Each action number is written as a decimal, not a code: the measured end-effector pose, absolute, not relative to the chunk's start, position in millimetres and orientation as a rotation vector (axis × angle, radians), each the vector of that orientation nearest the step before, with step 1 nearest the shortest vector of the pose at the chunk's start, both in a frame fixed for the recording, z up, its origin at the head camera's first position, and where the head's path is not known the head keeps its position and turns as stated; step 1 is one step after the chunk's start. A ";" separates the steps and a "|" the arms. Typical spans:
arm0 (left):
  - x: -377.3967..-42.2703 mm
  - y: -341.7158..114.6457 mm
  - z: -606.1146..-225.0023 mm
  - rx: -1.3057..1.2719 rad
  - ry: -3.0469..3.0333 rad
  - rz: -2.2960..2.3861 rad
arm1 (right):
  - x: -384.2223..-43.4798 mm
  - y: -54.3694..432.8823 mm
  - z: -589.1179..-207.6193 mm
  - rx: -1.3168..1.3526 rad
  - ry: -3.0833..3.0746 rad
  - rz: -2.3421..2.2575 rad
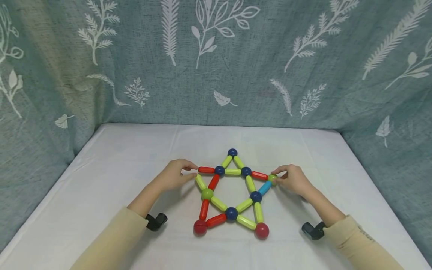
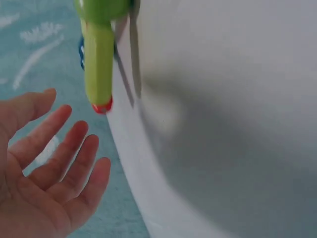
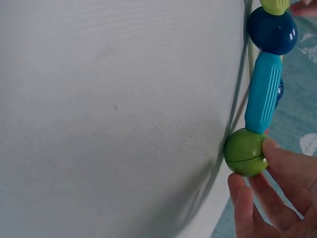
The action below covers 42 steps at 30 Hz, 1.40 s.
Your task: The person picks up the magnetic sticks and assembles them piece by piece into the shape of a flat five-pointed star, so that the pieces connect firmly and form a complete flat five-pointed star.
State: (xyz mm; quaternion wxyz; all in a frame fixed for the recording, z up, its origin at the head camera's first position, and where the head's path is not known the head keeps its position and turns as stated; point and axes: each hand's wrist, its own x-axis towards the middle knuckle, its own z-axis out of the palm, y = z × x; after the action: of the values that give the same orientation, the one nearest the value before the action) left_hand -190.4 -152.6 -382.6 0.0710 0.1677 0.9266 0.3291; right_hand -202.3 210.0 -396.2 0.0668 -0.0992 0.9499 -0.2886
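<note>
A flat star of coloured rods and balls lies on the white table, seen in the head view. My right hand (image 1: 293, 180) pinches the green ball (image 3: 241, 152) at the star's right point, where a blue rod (image 1: 265, 188) and a red rod (image 1: 260, 175) meet. At the left point, my left hand (image 1: 173, 174) is beside the loose ends of another red rod (image 1: 206, 170) and a yellow-green rod (image 1: 200, 182). In the left wrist view its fingers (image 2: 59, 168) are spread, with nothing between them. A second green ball (image 1: 207, 194) joins that yellow-green rod.
Dark blue balls (image 1: 231, 214) link the inner rods, and one tops the star. Two red balls (image 1: 261, 230) form the near points. A green leaf-patterned curtain (image 1: 189, 97) hangs behind the white table (image 1: 141, 138). Black wrist mounts (image 1: 314, 230) stick out from both sleeves.
</note>
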 end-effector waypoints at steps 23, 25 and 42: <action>-103.4 -132.1 -393.3 0.581 2.552 0.996 | -205.2 218.5 -392.5 -0.473 2.758 -0.817; -104.9 -134.8 -391.6 0.560 2.571 0.987 | -200.7 219.1 -392.1 -0.478 2.758 -0.812; -143.8 -150.9 -382.4 0.348 2.803 0.887 | -144.3 222.7 -392.8 -0.569 2.706 -0.847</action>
State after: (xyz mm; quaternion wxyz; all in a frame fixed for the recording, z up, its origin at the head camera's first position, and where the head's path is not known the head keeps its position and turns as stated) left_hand -143.8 -150.9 -382.4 0.0902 0.1170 0.9429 0.2984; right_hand -144.3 222.7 -392.8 0.1245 -0.1951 0.9285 -0.2904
